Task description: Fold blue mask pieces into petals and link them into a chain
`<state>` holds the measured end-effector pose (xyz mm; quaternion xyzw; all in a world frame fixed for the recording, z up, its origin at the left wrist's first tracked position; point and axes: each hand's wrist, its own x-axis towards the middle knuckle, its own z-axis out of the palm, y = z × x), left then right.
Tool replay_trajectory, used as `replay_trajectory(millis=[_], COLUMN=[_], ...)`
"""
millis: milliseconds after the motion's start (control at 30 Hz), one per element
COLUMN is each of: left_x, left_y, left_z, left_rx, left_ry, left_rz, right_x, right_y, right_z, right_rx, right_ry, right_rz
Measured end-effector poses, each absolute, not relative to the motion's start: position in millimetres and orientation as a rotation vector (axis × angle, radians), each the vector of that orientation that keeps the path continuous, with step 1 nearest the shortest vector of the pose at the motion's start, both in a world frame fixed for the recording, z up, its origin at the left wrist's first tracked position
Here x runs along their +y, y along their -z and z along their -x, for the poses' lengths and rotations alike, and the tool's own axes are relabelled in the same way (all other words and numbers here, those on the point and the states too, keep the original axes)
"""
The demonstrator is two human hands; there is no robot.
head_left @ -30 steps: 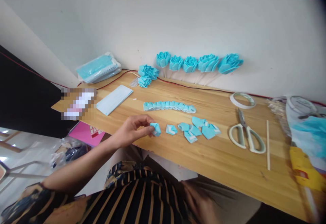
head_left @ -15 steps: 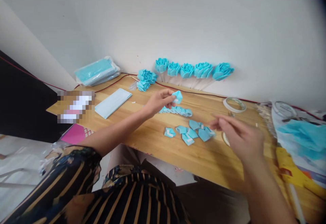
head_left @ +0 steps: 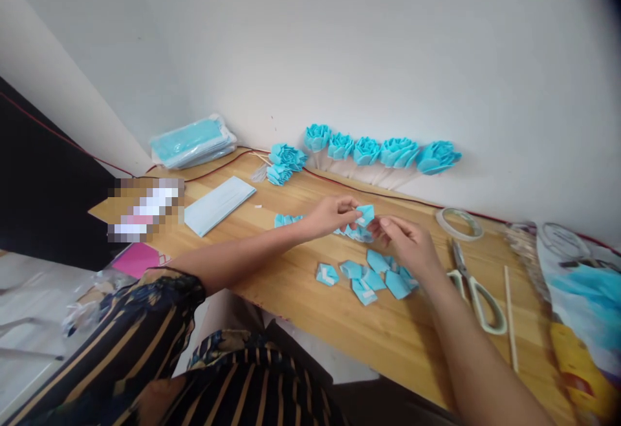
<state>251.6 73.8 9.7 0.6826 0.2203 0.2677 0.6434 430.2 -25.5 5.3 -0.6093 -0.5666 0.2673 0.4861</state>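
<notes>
A small folded blue piece [head_left: 365, 214] with a white patch is pinched in my left hand [head_left: 332, 216]. My right hand [head_left: 405, 238] is beside it, thumb and fingers pressed together close to the piece's right edge; whatever they hold is too small to make out. Below the hands, several folded blue pieces [head_left: 398, 284] lie in a loose group on the wooden table [head_left: 301, 284], with one folded piece [head_left: 327, 275] apart at their left. A row of overlapping blue pieces [head_left: 287, 220] is partly hidden behind my left hand.
Blue flowers [head_left: 366, 150] on sticks lean at the wall. Scissors [head_left: 468, 277], a tape roll [head_left: 459, 224], a wooden stick [head_left: 510, 316] and a yellow glue gun [head_left: 579, 368] lie right. Left are a flat blue mask stack [head_left: 220, 205] and a bagged pack [head_left: 191, 143].
My right hand has moved left and up from over the loose pieces to the held piece. My left hand still holds that piece. The view has shifted slightly, and the scissors are now uncovered.
</notes>
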Motion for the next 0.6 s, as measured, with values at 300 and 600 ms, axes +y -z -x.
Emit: replay_trajectory(millis=[300,600], left_x=[63.7,-56.4], left_y=[-12.6,-21.2], left_z=[-238.1,-150.3], left_rx=[0.514,-0.131], left_ry=[-0.706,0.096], left_rz=[-1.859,-1.837], right_x=[-29.4,-29.8], right_y=[-6.9,-2.0], right_z=[-422.4,-430.9], right_rx=[-1.456,-1.323], right_ry=[-0.626,-0.363], right_rz=[1.586,1.643])
